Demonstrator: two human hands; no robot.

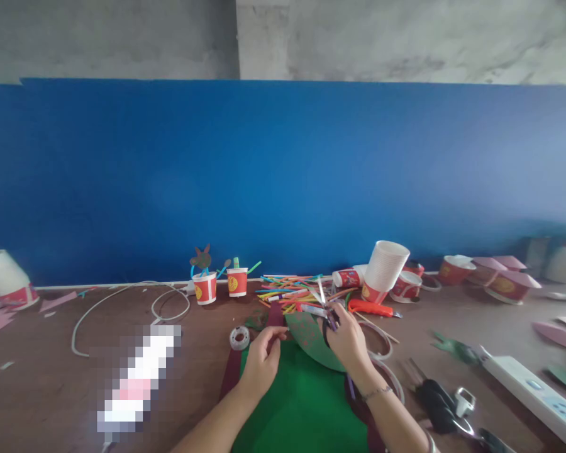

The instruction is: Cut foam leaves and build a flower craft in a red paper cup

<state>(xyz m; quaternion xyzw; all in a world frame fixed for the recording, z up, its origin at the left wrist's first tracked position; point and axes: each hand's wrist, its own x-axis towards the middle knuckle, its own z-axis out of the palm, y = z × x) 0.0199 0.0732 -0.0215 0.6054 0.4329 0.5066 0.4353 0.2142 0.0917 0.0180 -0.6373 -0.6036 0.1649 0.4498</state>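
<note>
My right hand (346, 340) grips a pair of scissors (319, 296) with dark handles, their blades parted and pointing up and away from me. Just left of it, a curved green paper piece (311, 343) with reddish marks lies over a bright green sheet (302, 402). My left hand (266, 358) has its fingers pinched together near the paper's left tip; whatever they hold is too small to make out. A roll of clear tape (239, 338) lies beside the left hand. Colourful sticks or straws (283, 290) are heaped beyond both hands.
Two decorated paper cups, one (204, 288) with a cut-out figure, stand at the back. A tall cup stack (385, 270) leans behind an orange utility knife (372, 307). On the right lie black-handled scissors (436, 402) and a white power strip (532, 393). A cable (82, 321) loops at left.
</note>
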